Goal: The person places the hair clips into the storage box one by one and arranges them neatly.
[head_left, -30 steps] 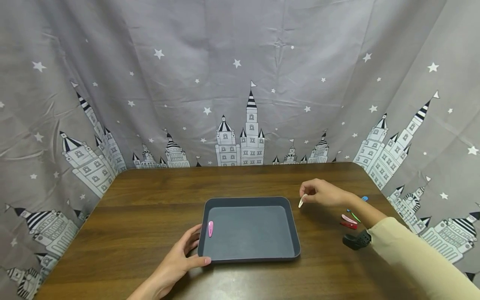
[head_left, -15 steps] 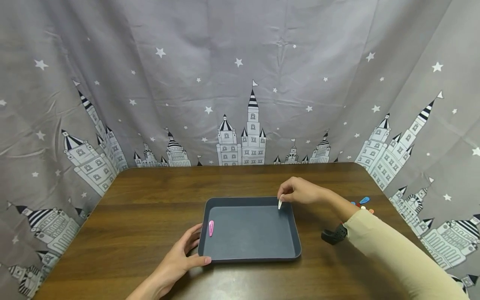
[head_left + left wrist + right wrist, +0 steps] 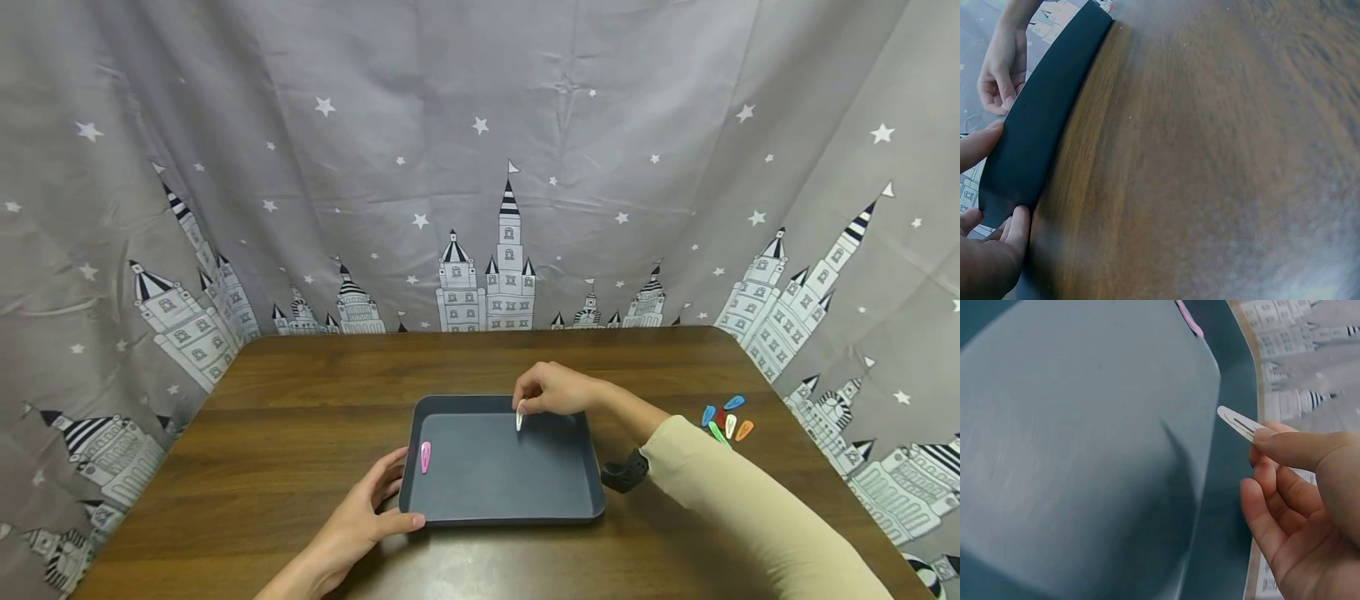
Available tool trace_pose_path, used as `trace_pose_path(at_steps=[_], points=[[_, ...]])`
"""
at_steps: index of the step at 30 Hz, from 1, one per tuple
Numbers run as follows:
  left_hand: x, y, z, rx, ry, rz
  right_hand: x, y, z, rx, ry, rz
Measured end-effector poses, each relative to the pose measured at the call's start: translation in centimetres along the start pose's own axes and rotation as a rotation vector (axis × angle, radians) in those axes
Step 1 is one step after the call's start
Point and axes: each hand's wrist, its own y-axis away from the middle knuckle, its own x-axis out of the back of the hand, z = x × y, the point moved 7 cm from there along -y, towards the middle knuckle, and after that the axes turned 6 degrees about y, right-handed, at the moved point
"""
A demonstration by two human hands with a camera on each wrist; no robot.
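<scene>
White hair clip (image 3: 519, 421): pinched between thumb and fingers of right hand (image 3: 553, 388), held over far part of gray tray (image 3: 502, 471); height above floor hard to judge. Near left tray corner: gripped by left hand (image 3: 367, 517). Pink clip (image 3: 425, 457): laid inside, by left wall. Multicolored clips (image 3: 731, 427): clustered on wooden table (image 3: 315, 417), right of tray.

We can read no text, brand or number on the tray (image 3: 495, 479), the white clip (image 3: 1235, 420) above it or the loose clips (image 3: 731, 426) to its right. On the curtain (image 3: 390, 108) behind the tray, we find no lettering either.
</scene>
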Motion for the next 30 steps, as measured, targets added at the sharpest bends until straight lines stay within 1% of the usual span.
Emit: trace_pose_path(at_steps=[4,10,17,23,26,30], points=[[0.0,0.0,0.1,-0.012,-0.003,0.002,-1.3,-1.6,-1.0,0.005,-0.013,-0.029],[0.0,-0.2,0.2,-0.021,-0.005,0.007,-2.7,-3.6,-1.8,0.038,-0.014,-0.066],[-0.1,-0.3,0.2,-0.023,0.001,-0.003,-4.5,-5.6,-2.5,0.032,0.020,-0.113],[0.3,0.0,0.3,-0.022,-0.006,0.007,-6.6,-7.5,-4.1,0.068,0.049,-0.163],[0.2,0.0,0.2,-0.024,-0.004,-0.001,-7.7,-8.3,-4.6,0.081,0.066,-0.188],[0.1,0.0,0.1,-0.029,0.005,-0.009,-8.7,-9.0,-4.7,0.072,0.101,-0.189]])
